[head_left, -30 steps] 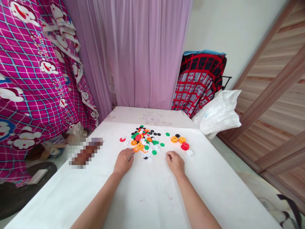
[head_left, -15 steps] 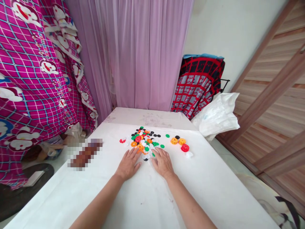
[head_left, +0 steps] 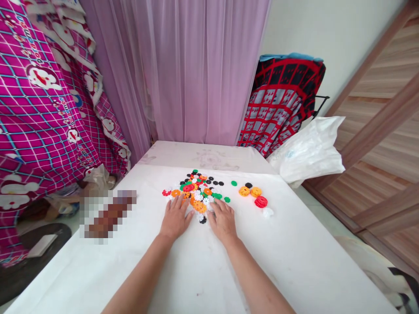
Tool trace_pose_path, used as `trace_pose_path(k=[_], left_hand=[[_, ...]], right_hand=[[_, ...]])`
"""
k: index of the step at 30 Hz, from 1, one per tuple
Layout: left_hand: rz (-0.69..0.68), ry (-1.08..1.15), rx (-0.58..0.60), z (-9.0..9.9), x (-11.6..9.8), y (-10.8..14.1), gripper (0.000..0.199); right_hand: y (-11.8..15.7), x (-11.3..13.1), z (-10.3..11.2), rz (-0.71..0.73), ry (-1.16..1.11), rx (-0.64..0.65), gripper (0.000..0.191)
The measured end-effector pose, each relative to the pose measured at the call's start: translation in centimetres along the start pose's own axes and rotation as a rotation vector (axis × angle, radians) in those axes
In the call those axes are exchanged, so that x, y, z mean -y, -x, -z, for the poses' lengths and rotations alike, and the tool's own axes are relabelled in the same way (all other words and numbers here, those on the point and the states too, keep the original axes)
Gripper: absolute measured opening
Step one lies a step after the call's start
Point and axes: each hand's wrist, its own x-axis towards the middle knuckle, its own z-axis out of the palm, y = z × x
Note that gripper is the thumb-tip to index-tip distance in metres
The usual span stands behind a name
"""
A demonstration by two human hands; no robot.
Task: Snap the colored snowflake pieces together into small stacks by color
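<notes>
Several small notched plastic discs in orange, red, green, black and white lie in a loose heap [head_left: 198,205] on the white-covered table [head_left: 196,270]. My left hand [head_left: 176,219] rests at the heap's near left side, fingers stretched out over its edge. On the near right side lies my right hand [head_left: 223,221], fingers spread and touching the white and green discs. Neither hand has hold of a disc. Between my thumbs sits a black disc [head_left: 203,220]. Some discs are hidden under my fingertips.
To the right of the heap, a separate group holds orange pieces [head_left: 244,191], a red piece [head_left: 261,202] and a white piece [head_left: 267,212]. A blurred-out brownish item [head_left: 106,216] lies at the table's left edge. A white bag [head_left: 310,150] stands by the far right corner.
My hands have shifted slightly at the heap's near edge, and a few discs between them have moved. The whole view has tilted and come a little closer.
</notes>
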Motion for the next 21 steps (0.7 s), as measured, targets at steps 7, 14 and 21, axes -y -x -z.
trace_pose_path(k=[7,14,21], left_hand=[[-0.218,0.062,-0.02,-0.3,0.4,0.9,0.045],[-0.002,0.076,-0.124,-0.9,0.9,0.7,0.048],[0.12,0.17,-0.137,-0.5,2.3,0.7,0.047]], right_hand=[[0.4,0.6,0.6,0.1,-0.017,0.031,0.028],[0.4,0.6,0.4,-0.004,-0.015,0.009,0.021],[0.8,-2.0,1.1,-0.084,0.008,-0.101,0.026]])
